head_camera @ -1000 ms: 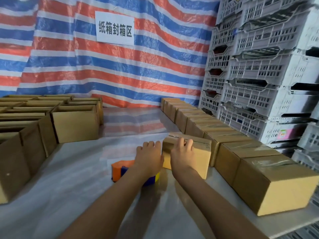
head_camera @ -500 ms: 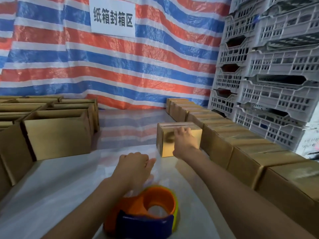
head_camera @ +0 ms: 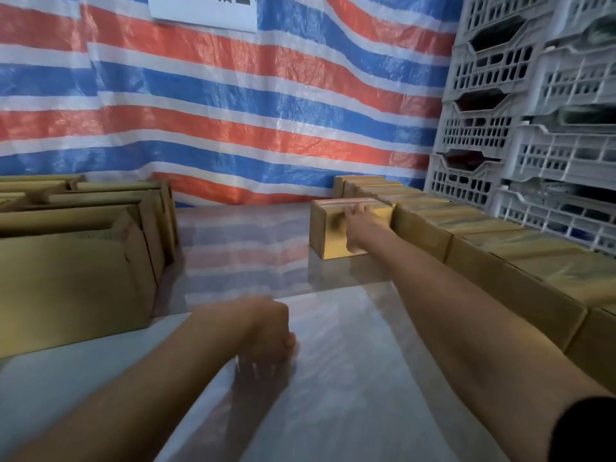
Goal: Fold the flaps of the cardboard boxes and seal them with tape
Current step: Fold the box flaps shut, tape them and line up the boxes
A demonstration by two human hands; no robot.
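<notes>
Brown cardboard box (head_camera: 328,233), taped along the top, is seen at the far side of the plastic-covered table (head_camera: 240,255), just beside the row of sealed boxes (head_camera: 500,248). The right hand (head_camera: 361,225) is laid over its top front edge, fingers extended, not clenched. The left hand (head_camera: 266,331) is seen on the table near the open boxes (head_camera: 73,275). It is blurred and its finger state cannot be told.

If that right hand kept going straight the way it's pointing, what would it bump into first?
The small brown cardboard box with tape on top: the right hand is touching it now. Past the box, probably the striped red-and-blue tarpaulin, though depth is unclear.
</notes>
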